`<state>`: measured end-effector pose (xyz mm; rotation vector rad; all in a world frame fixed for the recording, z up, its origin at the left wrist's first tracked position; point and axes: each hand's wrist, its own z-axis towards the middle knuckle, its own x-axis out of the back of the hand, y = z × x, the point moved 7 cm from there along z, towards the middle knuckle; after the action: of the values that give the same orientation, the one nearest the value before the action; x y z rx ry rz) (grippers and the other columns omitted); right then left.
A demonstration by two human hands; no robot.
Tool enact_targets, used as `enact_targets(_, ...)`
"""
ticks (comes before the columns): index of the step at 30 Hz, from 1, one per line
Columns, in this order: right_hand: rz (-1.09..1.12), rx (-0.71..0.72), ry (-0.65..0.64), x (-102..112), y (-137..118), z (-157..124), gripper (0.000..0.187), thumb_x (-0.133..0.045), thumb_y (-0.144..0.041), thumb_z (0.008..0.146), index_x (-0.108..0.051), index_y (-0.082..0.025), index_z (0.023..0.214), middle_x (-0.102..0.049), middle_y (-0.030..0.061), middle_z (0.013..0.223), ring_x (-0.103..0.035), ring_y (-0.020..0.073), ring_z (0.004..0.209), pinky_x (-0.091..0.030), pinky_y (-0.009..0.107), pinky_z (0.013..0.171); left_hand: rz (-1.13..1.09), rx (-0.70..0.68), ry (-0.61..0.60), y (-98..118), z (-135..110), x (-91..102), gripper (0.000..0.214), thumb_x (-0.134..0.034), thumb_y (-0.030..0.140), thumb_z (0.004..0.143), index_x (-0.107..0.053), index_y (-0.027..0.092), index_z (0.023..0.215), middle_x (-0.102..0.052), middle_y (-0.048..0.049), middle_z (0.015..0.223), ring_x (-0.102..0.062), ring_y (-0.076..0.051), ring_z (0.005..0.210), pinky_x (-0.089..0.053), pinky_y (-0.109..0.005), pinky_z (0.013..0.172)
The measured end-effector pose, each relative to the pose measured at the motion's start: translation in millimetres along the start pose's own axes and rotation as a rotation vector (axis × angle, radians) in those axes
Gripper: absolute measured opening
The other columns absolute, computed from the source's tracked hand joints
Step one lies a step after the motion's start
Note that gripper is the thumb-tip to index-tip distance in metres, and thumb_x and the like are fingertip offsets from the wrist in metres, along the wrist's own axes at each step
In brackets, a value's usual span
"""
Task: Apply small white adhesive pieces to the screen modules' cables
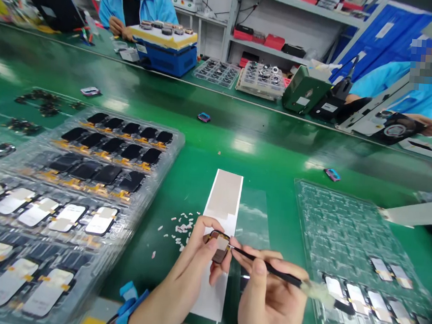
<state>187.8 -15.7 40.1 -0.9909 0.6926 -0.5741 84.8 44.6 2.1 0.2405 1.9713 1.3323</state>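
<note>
My left hand, with a blue strap at its wrist, holds a small watch display module between thumb and fingers. The module has a dark rim and a beige patch on the face turned up. Closed around black tweezers, my right hand brings their tips to the module's right edge. Whether the tips grip anything is too small to tell. Beneath the hands lies a white strip with a beige sheet. Small pale bits are scattered left of it.
On the left, a clear plastic tray holds several display modules. Another clear tray at right holds several more. Small frames, one a blue-rimmed frame, lie on the green belt beyond. Two people in blue sit across, near a blue box.
</note>
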Motion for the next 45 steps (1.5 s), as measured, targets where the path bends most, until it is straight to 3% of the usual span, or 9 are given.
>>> enact_targets(12,-0.035,-0.019,-0.022,6,5,-3,0.016,-0.053,-0.008,0.095,-0.052,-0.024,0.097,-0.07,0.0007,0.082,-0.074,0.0159,0.081,-0.066,0.027,0.072,0.072,-0.049,0.004,4,-3,-1.3,0.025,-0.035,0.049,0.104,-0.041,0.025,0.105,-0.056,0.0021,0.082,-0.042,-0.011,0.065,-0.038,-0.027,0.067)
enact_targets(26,-0.049,-0.046,-0.021,6,8,-5,0.015,-0.053,-0.01,0.095,-0.052,-0.024,0.099,-0.067,0.0035,0.086,-0.075,0.0208,0.083,-0.068,0.031,0.064,0.086,-0.061,0.031,2,-3,0.1,0.026,-0.035,0.049,0.104,-0.041,0.024,0.106,-0.056,0.0018,0.081,-0.042,-0.01,0.062,-0.04,-0.025,0.065)
enact_targets(33,-0.033,-0.031,-0.014,4,6,-4,0.016,-0.052,-0.008,0.095,-0.051,-0.024,0.097,-0.069,0.0027,0.084,-0.075,0.0187,0.081,-0.067,0.029,0.067,0.087,-0.112,0.071,0,-2,2.6,0.02,-0.037,0.043,0.105,-0.042,0.024,0.1,-0.054,0.0027,0.076,-0.042,-0.009,0.06,-0.036,-0.019,0.055)
enact_targets(37,-0.007,-0.073,-0.06,1,10,-3,0.015,-0.052,-0.01,0.096,-0.052,-0.025,0.097,-0.07,0.0031,0.086,-0.075,0.0208,0.081,-0.067,0.031,0.065,0.11,-0.105,0.098,-4,-1,6.2,0.023,-0.043,0.045,0.103,-0.04,0.023,0.097,-0.053,0.0032,0.072,-0.048,-0.011,0.065,-0.037,-0.02,0.056)
enact_targets(41,0.045,-0.103,0.042,12,7,1,0.014,-0.056,-0.011,0.095,-0.052,-0.024,0.097,-0.069,0.0015,0.087,-0.076,0.0207,0.078,-0.067,0.032,0.063,0.193,-0.121,0.16,-4,2,11.8,0.026,-0.048,0.045,0.101,-0.037,0.024,0.092,-0.048,0.0072,0.062,-0.045,-0.01,0.057,-0.032,-0.019,0.051)
enact_targets(45,-0.091,-0.118,0.115,39,-3,13,0.015,-0.065,-0.017,0.091,-0.052,-0.023,0.095,-0.07,0.0032,0.09,-0.076,0.0225,0.079,-0.067,0.033,0.068,0.316,-0.095,0.157,-3,1,11.9,0.021,-0.048,0.036,0.101,-0.035,0.024,0.089,-0.046,0.0085,0.061,-0.045,-0.01,0.055,-0.033,-0.021,0.052)
